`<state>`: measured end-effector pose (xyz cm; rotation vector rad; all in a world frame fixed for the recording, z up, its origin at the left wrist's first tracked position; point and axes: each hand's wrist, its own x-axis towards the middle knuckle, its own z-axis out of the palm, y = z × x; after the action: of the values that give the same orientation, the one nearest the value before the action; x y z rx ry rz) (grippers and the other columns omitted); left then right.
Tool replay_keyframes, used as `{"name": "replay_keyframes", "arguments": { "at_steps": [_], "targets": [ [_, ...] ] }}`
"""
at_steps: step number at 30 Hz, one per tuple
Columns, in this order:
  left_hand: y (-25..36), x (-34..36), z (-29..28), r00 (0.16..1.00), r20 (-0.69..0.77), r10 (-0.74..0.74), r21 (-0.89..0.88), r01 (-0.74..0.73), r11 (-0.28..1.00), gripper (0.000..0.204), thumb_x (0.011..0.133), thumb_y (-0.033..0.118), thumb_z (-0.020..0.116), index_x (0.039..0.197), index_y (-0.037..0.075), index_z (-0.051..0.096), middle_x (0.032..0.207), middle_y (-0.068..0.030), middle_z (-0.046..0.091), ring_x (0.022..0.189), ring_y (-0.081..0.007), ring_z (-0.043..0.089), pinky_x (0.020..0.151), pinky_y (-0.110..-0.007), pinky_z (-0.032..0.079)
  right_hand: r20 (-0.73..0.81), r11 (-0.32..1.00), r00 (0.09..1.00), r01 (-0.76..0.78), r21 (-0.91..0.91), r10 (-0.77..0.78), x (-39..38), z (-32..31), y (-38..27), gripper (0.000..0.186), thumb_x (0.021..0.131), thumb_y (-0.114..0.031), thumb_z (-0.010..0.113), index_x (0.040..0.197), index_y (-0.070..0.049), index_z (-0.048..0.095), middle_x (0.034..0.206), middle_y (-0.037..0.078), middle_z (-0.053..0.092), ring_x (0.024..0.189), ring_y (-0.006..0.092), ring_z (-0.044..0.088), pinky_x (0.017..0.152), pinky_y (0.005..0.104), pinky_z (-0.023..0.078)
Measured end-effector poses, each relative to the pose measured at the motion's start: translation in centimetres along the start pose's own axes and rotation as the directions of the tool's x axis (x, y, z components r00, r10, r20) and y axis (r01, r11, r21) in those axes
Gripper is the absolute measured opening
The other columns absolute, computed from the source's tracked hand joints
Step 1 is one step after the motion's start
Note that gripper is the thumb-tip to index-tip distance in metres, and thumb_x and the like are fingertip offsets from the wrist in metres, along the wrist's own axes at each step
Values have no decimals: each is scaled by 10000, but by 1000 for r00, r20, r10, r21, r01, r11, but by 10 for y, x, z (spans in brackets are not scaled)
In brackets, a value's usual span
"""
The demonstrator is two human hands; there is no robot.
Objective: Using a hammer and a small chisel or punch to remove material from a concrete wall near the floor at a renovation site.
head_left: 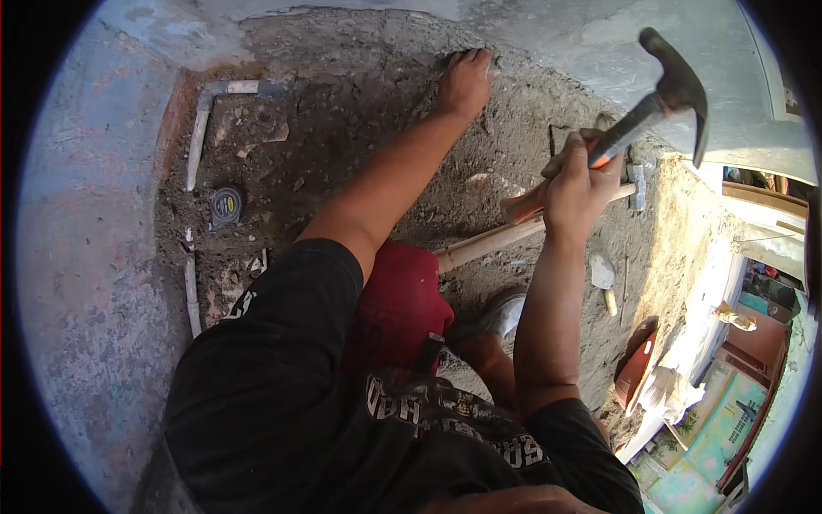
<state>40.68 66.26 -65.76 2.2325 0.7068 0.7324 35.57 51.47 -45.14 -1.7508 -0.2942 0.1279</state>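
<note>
My right hand (582, 184) is wrapped round the handle of a claw hammer (681, 92), raised with its dark metal head up at the right. Orange and dark sections show on the handle. At the far side, my left hand (467, 84) reaches down to where the dirt meets the wall, its fingers curled. Whatever those fingers may be holding is hidden. Beneath my right hand, a long wooden handle (488, 244) with a metal head (637, 187) lies slanting across the ground.
A tape measure (225, 207) lies on the dirt (334, 146) at the left, between grey pipe pieces (197, 141) along the wall (94, 214). A trowel (603, 271) rests right of my forearm. Farther right are a reddish basin (635, 373) and a whitish bag (670, 392).
</note>
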Motion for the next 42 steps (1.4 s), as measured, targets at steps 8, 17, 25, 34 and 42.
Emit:
{"name": "replay_keyframes", "arguments": {
  "at_steps": [8,17,25,34,42],
  "targets": [
    [-7,48,-6,999,-47,13,-27,-14,1000,305,894,151,644,1164,22,583,1169,-179,617,1097,-388,564,921,-479,494,178,897,965,-98,-432,192,16,-21,109,205,836,-129,617,991,0,581,816,148,651,726,241,642,690,362,499],
    [0,-47,-21,892,293,344,-134,-318,939,267,887,129,633,1143,64,592,1131,-126,609,1103,-331,566,887,-467,511,-141,963,978,183,198,-156,-20,-43,47,176,912,-12,509,1078,-23,453,592,68,519,425,119,483,362,237,383],
    [-34,-16,-39,794,318,518,85,-568,819,213,890,63,508,1080,114,589,1129,-49,594,1137,-242,535,967,-457,387,-113,968,984,-110,226,138,-55,-45,65,201,916,-23,510,1111,-27,459,595,57,515,424,122,470,350,240,383],
    [-54,-48,-98,900,231,369,160,-409,898,257,858,26,620,1093,124,591,1116,-46,566,1118,-263,528,914,-452,423,-99,970,984,-125,207,148,-60,-47,65,193,917,-24,507,1104,-19,458,610,61,504,435,129,479,360,252,396],
    [-96,-34,-106,976,-66,210,177,-195,965,328,881,25,600,1192,122,563,1186,-75,555,1123,-296,535,939,-480,499,166,986,983,-101,130,79,-75,-34,63,205,930,-92,555,1100,-21,463,647,53,510,452,121,493,396,241,401]
  ]
}}
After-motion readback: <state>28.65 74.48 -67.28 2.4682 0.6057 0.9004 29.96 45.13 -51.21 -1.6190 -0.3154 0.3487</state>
